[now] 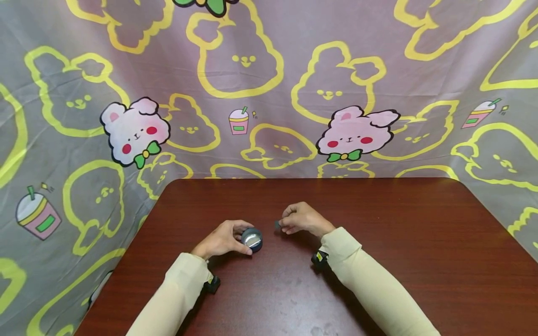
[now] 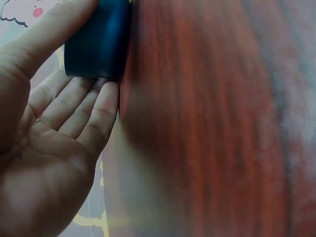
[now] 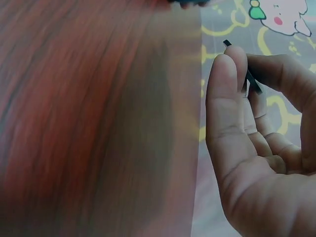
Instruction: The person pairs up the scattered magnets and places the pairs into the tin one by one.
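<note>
A short, round dark blue container with a shiny silvery inside stands near the middle of the table. My left hand holds it from the left, thumb on the near side and fingers at the far side. Its smooth curved side shows in the left wrist view. To the right, my right hand pinches a small, thin dark flat piece between thumb and fingers, apart from the container. That piece appears edge-on in the right wrist view, partly hidden by the fingers; its kind is unclear.
The reddish-brown wooden table has rounded far corners. Behind and beside it hangs a curtain printed with cartoon animals and cups. Both wrists carry small black cameras, the left camera and the right camera.
</note>
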`<action>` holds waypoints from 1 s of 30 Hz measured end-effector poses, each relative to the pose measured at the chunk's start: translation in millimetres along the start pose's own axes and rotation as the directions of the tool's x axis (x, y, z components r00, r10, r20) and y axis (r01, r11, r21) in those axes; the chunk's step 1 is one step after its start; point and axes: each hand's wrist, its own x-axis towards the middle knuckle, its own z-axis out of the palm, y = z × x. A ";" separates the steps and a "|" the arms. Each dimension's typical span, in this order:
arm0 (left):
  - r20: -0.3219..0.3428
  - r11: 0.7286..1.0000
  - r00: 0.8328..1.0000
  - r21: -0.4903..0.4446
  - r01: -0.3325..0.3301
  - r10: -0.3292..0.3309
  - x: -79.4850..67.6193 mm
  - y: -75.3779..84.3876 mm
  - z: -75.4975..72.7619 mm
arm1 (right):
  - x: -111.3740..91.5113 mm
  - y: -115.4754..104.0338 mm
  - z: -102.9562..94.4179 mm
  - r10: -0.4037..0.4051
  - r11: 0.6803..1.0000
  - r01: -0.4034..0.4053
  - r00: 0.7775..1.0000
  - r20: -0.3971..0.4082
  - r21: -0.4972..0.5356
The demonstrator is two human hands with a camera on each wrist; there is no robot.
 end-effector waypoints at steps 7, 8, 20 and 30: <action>0.017 1.000 1.000 -0.022 -0.009 0.010 -7.4 20.2 -0.7 | 4.0 -3.5 15.2 0.004 1.000 -0.004 1.000 0.015 -0.025; 0.019 1.000 1.000 -0.025 -0.010 0.010 -8.9 24.2 -0.7 | 4.1 -3.8 17.0 0.008 0.999 -0.008 1.000 0.013 -0.032; 0.020 0.999 1.000 -0.047 0.020 -0.019 -9.2 29.8 -0.5 | 6.9 -4.0 37.3 -0.019 0.996 0.019 1.000 0.002 -0.088; 0.011 0.999 1.000 -0.032 0.009 -0.009 4.3 1.1 7.2 | 8.0 -3.9 52.9 -0.103 0.976 0.104 0.995 0.015 -0.193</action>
